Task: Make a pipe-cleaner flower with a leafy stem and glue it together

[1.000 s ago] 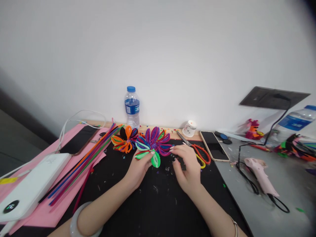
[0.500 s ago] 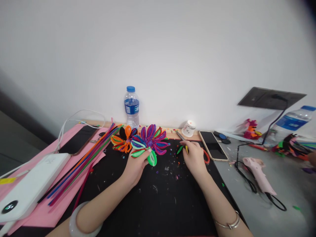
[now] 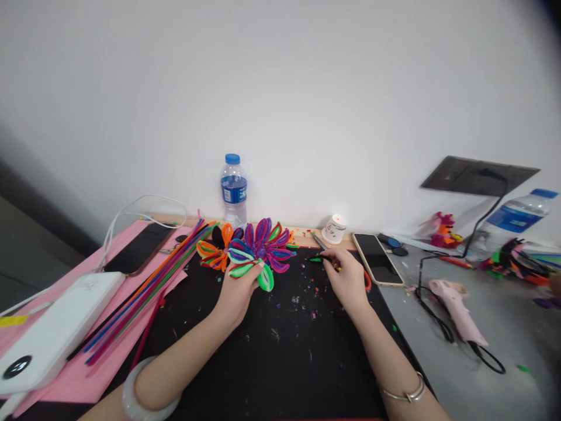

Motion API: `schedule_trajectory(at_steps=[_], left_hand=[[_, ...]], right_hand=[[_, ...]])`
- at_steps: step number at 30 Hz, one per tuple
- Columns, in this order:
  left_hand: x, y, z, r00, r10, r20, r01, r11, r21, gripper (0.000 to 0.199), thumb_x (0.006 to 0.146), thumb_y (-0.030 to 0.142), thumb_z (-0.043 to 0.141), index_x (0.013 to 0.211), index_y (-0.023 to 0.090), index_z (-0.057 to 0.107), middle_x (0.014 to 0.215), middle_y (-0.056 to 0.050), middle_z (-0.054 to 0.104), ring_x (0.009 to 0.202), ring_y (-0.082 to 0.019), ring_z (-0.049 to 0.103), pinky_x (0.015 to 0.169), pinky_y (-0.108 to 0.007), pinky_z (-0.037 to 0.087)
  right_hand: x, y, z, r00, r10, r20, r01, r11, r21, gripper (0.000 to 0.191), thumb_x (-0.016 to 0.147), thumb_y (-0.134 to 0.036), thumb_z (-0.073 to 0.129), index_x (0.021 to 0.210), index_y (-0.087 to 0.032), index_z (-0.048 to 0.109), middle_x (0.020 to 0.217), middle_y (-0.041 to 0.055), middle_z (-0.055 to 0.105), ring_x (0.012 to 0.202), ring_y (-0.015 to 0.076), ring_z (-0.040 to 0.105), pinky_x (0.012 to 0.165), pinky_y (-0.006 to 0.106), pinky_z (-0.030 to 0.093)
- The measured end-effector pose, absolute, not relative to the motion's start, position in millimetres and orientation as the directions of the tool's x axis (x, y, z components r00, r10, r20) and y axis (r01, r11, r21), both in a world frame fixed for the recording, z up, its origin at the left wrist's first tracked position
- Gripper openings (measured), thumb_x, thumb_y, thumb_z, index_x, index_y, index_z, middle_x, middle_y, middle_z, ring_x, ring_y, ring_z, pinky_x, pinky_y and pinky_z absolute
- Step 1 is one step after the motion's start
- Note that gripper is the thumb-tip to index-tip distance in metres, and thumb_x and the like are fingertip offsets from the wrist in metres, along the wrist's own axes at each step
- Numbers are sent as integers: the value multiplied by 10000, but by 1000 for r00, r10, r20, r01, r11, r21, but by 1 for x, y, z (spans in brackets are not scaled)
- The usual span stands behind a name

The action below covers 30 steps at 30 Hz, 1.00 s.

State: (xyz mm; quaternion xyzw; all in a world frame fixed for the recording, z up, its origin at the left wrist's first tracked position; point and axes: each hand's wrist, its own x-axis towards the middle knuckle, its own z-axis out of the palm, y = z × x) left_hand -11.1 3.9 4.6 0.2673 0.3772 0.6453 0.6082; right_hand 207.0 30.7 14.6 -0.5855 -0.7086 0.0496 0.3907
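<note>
My left hand (image 3: 239, 289) is closed around the base of a pipe-cleaner flower (image 3: 267, 242) with purple, magenta, blue and green looped petals. Beside it lies another pipe-cleaner flower (image 3: 213, 257) in orange, red and black, partly covered by the held one. Over on the right, the fingers of my right hand (image 3: 346, 278) pinch a small black and green pipe-cleaner piece (image 3: 314, 258). Scissors (image 3: 367, 280) rest on the black mat (image 3: 280, 362) under and beside that hand, their orange handle and blade tips showing.
At left, pipe cleaners (image 3: 144, 298) and a white power bank (image 3: 61, 333) lie on pink paper (image 3: 99, 380). A water bottle (image 3: 234, 190), paper cup (image 3: 333, 228) and phone (image 3: 377, 260) stand or lie near the wall. Rightward is a corded pink glue gun (image 3: 460, 313).
My left hand and its flower have shifted slightly left. The right hand's fingers have turned the small piece, which now shows black with green instead of green and yellow ends.
</note>
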Motion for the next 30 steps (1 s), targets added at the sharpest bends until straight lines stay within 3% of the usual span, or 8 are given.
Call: schedule_trajectory(at_steps=[8,15,20,22,27,30], left_hand=[[-11,4,3,-106,988,-108,-556,32,831,190,658,209,680,793,169,553,713,11,571,652,-126,547,566,-246,453],[-8,4,2,-83,989,-122,-523,61,850,188,655,222,675,772,166,539,676,14,564,617,-127,543,557,-260,464],[-7,2,1,-82,988,-134,-514,73,855,194,643,223,677,768,164,541,685,15,565,617,-122,539,561,-257,467],[-7,2,0,-82,987,-137,-510,77,856,200,637,224,681,766,166,539,690,16,569,619,-120,540,566,-253,463],[-5,1,0,-93,984,-153,-489,89,868,227,627,222,691,776,174,527,690,25,573,650,-123,548,595,-246,461],[-3,0,-1,-71,987,-148,-463,99,881,235,632,219,688,787,170,518,686,22,565,649,-124,547,607,-253,462]], right_hand=[[201,27,15,82,823,562,686,363,-630,179,751,-136,471,888,-182,577,851,55,580,653,155,546,616,293,466],[198,24,20,112,801,588,641,394,-659,161,747,-112,460,799,-187,594,889,70,590,839,195,575,663,310,502],[195,22,19,65,798,599,497,495,-713,236,777,-155,497,994,-197,582,1107,94,556,1012,207,555,807,356,512],[194,19,19,40,792,610,501,512,-698,233,789,-157,498,1000,-204,585,1089,83,581,994,200,573,806,347,518],[188,5,28,-8,746,666,636,518,-572,173,789,-157,533,938,-212,602,873,38,663,737,157,639,713,295,532],[178,-3,33,-104,689,717,627,605,-490,134,777,-135,547,877,-207,601,833,35,667,759,157,635,716,279,524]])
